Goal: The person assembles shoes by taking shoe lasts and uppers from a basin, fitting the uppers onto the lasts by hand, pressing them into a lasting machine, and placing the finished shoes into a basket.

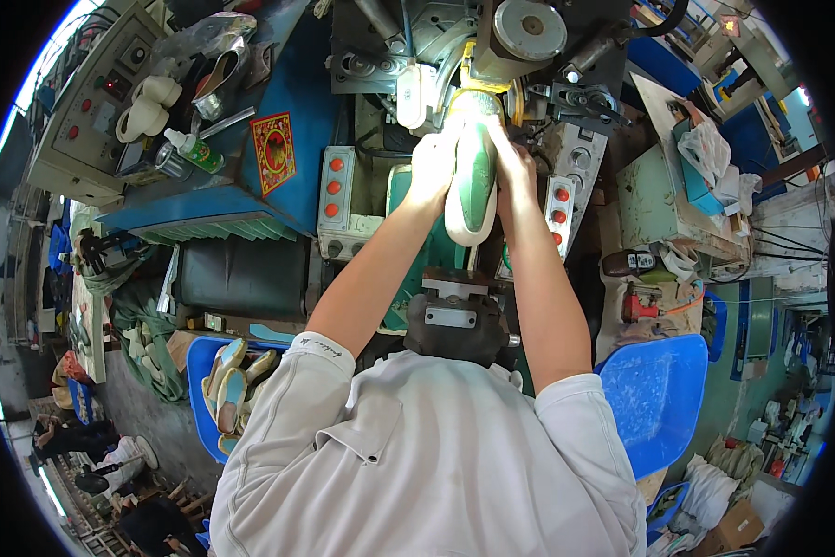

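Note:
A shoe on a last (476, 181), with a green underside and a pale rim, is held bottom up against a metal machine (491, 82) in front of me. Its far end sits under the yellow part of the machine, in bright lamp light. My left hand (433, 165) is closed along its left side, while my right hand (514, 162) grips the right side. Glare blurs the fingertips and the exact contact with the machine. Both forearms reach straight forward.
Red-button panels (335, 188) flank the work spot. By my left side a blue bin (197, 371) holds several lasted shoes; another blue bin (654, 399) stands at my right. A blue cabinet (222, 190) carries a green-and-white bottle (194, 150) and white shoes (148, 109). Several people are at the far lower left.

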Motion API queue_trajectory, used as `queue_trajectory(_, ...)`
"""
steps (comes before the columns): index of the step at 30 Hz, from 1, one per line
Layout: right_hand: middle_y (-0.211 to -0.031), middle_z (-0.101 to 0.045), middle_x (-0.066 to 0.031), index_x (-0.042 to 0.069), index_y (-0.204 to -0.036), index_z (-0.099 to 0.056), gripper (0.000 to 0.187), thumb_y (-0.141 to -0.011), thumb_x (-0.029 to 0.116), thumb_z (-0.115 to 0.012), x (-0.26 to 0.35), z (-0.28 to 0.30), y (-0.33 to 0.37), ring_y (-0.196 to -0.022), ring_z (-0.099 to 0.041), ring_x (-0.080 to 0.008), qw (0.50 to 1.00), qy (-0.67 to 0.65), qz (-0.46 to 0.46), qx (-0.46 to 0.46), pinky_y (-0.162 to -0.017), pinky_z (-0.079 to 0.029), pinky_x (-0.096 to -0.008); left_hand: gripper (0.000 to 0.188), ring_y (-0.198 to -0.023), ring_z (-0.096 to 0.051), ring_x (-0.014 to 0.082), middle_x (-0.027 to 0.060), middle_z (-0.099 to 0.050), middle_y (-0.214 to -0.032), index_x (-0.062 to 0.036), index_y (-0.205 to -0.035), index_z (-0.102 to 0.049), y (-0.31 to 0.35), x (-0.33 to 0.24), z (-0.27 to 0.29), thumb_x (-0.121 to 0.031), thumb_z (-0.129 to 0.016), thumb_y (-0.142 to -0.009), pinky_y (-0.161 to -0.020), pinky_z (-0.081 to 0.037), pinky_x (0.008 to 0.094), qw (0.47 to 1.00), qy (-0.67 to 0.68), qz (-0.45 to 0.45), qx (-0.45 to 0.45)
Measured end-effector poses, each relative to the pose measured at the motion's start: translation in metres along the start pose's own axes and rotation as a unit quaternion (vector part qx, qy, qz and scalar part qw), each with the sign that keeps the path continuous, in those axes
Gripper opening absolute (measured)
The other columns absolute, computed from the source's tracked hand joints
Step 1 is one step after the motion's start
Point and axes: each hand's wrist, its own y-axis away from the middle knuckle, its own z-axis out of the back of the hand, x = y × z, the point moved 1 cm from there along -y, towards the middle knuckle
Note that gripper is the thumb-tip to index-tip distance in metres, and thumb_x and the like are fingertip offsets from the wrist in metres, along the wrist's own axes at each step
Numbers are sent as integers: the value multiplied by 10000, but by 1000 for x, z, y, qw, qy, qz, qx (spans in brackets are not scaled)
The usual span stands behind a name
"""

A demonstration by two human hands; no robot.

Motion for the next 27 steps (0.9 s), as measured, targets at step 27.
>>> queue_trajectory(27,-1105,-593,-155,-26,-1113,-552,595,-854,398,-878,-39,26,3,-905,-578,-231,876,296,328,-193,-804,-500,-374,348,-967,-693,274,172,-687,-1096,25,-1181,-625,14,16,4,-153,-785,-929,-871,-558,357,866,-294,-366,-173)
